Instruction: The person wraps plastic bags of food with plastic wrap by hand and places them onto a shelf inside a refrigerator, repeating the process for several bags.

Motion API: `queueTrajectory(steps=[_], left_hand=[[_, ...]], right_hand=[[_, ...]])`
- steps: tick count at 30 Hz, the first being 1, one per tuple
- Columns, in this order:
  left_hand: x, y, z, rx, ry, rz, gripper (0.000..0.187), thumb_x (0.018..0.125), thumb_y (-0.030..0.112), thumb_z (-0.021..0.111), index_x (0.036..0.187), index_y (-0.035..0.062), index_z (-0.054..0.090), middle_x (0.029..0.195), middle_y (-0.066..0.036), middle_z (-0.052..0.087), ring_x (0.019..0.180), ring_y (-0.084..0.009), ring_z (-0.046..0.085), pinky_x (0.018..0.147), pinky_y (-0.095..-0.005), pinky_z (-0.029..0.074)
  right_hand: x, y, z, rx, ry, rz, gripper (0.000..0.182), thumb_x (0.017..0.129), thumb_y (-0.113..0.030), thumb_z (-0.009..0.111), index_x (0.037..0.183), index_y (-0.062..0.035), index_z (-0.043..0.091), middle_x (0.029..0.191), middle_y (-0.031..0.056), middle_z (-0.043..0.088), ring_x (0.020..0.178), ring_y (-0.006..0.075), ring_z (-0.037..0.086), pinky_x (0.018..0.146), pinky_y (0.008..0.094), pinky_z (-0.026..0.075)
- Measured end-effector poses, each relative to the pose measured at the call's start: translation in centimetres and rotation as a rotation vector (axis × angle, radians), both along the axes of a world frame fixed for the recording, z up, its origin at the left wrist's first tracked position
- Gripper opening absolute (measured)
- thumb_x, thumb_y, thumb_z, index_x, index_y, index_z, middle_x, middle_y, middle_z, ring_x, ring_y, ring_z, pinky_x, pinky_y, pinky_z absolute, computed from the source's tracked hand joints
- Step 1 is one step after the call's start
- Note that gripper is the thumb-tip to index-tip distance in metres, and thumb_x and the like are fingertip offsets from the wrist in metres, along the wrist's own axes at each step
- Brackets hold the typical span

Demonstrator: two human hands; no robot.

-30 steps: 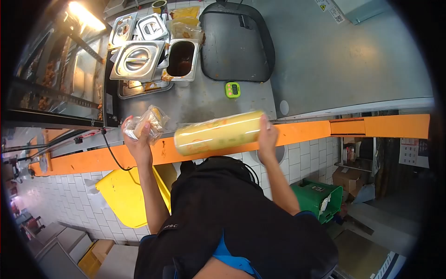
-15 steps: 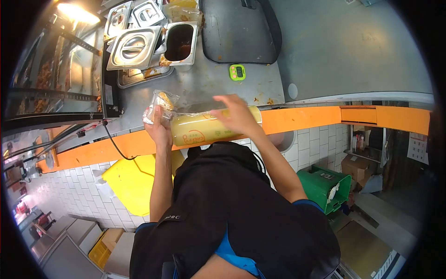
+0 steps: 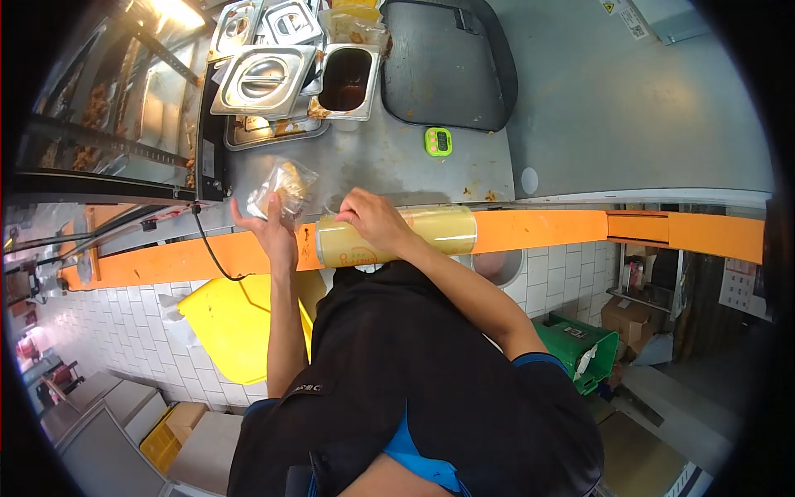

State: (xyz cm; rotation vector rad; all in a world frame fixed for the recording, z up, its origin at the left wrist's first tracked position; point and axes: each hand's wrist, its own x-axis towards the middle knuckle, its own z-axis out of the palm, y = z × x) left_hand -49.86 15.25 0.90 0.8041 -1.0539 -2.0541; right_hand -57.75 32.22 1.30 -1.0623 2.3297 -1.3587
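Observation:
A food piece in clear plastic film (image 3: 290, 184) is in my left hand (image 3: 275, 232), thumb against it and another finger stretched out to the left. Across the orange counter edge lies a big roll of yellowish cling film (image 3: 439, 230) with red print. My right hand (image 3: 373, 219) is over the left part of that roll, its fingers curled together near the roll's left end; whether film is pinched in them is too small to tell.
Metal containers and lids (image 3: 263, 80) stand at the back left, beside a container of dark sauce (image 3: 346, 79). A green timer (image 3: 438, 142) lies below a black case (image 3: 447, 66). A glass food cabinet (image 3: 116, 108) is far left; a black cable (image 3: 211, 248) hangs over the edge.
My right hand has moved left along the roll, and its fingers have curled. The wrapped food has separated from the roll, and a finger of my left hand has stretched out.

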Motion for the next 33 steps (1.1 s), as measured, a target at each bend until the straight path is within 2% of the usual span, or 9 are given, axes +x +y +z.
queueTrajectory(steps=[1,4,14,17,21,23,27,29,33], left_hand=[[-0.1,-0.2,0.7,0.002,0.001,0.003,0.03,0.098,0.013,0.059,0.127,0.0081,0.051,0.125,-0.014,0.055,0.112,-0.0232,0.057,0.087,-0.0383,0.053],[-1.9,-1.0,1.8,-0.881,-0.081,-0.486,0.025,0.088,0.001,0.062,0.112,0.0056,0.062,0.129,-0.012,0.055,0.118,-0.0236,0.055,0.097,-0.0347,0.048],[-3.7,1.4,3.2,-0.53,0.311,-1.621,0.035,0.071,0.012,0.078,0.102,0.0073,0.063,0.111,-0.01,0.062,0.102,-0.0229,0.058,0.092,-0.0349,0.043],[-0.7,2.8,5.4,-0.908,0.057,-1.464,0.029,0.075,0.01,0.078,0.097,0.006,0.062,0.11,-0.009,0.063,0.103,-0.0234,0.059,0.094,-0.0347,0.043],[0.7,0.7,0.4,-0.445,0.015,-1.116,0.029,0.084,0.002,0.073,0.107,0.0073,0.057,0.121,-0.011,0.058,0.11,-0.0198,0.057,0.097,-0.0318,0.044],[0.6,1.3,0.6,-0.412,-0.015,-1.055,0.029,0.087,0.004,0.071,0.112,0.0072,0.056,0.122,-0.011,0.058,0.112,-0.0193,0.055,0.096,-0.0314,0.045],[0.0,3.4,0.9,-0.502,-0.028,-0.875,0.025,0.09,0.004,0.067,0.113,0.0059,0.057,0.126,-0.014,0.056,0.116,-0.0224,0.054,0.098,-0.0342,0.043],[-0.3,3.9,1.0,-0.982,-0.109,-0.587,0.02,0.089,-0.001,0.065,0.108,0.0043,0.061,0.127,-0.018,0.055,0.118,-0.0295,0.054,0.097,-0.0366,0.044],[-1.3,4.7,2.8,-1.276,-0.11,-0.355,0.018,0.086,-0.007,0.06,0.101,0.0023,0.064,0.126,-0.021,0.054,0.119,-0.0369,0.053,0.1,-0.0407,0.042]], right_hand=[[0.4,0.3,0.6,-0.066,0.023,0.038,0.016,0.087,-0.014,0.069,0.084,-0.0016,0.06,0.081,0.0126,0.058,0.074,0.0333,0.059,0.066,0.0408,0.046],[1.0,0.4,2.5,-0.2,0.074,0.011,0.013,0.086,-0.009,0.069,0.085,-0.0019,0.059,0.082,0.0116,0.056,0.073,0.032,0.058,0.065,0.0394,0.046],[-2.9,1.4,11.5,-0.289,0.156,-0.328,0.006,0.088,-0.005,0.066,0.088,-0.0022,0.06,0.082,0.0107,0.059,0.071,0.0268,0.057,0.064,0.0348,0.046],[-3.4,4.4,11.9,-0.076,-0.138,-0.26,0.008,0.089,-0.007,0.067,0.089,-0.0021,0.061,0.083,0.0102,0.062,0.072,0.0255,0.058,0.065,0.034,0.046],[1.0,9.1,5.6,-0.056,-0.28,-0.049,0.013,0.088,-0.013,0.069,0.09,-0.0022,0.061,0.085,0.0097,0.063,0.073,0.0267,0.059,0.066,0.0357,0.046],[3.7,9.6,4.2,-0.046,0.166,-0.083,0.016,0.087,-0.016,0.07,0.091,-0.0018,0.063,0.085,0.009,0.063,0.075,0.028,0.06,0.068,0.0386,0.047],[4.6,8.1,2.3,0.103,0.252,-0.046,0.014,0.086,-0.016,0.069,0.091,-0.0034,0.065,0.084,0.0089,0.06,0.077,0.0296,0.061,0.068,0.0398,0.048],[4.9,7.1,2.8,0.028,0.117,-0.042,0.009,0.086,-0.014,0.069,0.09,-0.0063,0.067,0.082,0.0094,0.058,0.077,0.0289,0.061,0.069,0.0394,0.048],[5.3,8.1,4.6,-0.024,0.232,0.043,0.006,0.084,-0.011,0.066,0.087,-0.0063,0.062,0.079,0.0092,0.056,0.072,0.0302,0.061,0.062,0.0403,0.048]])
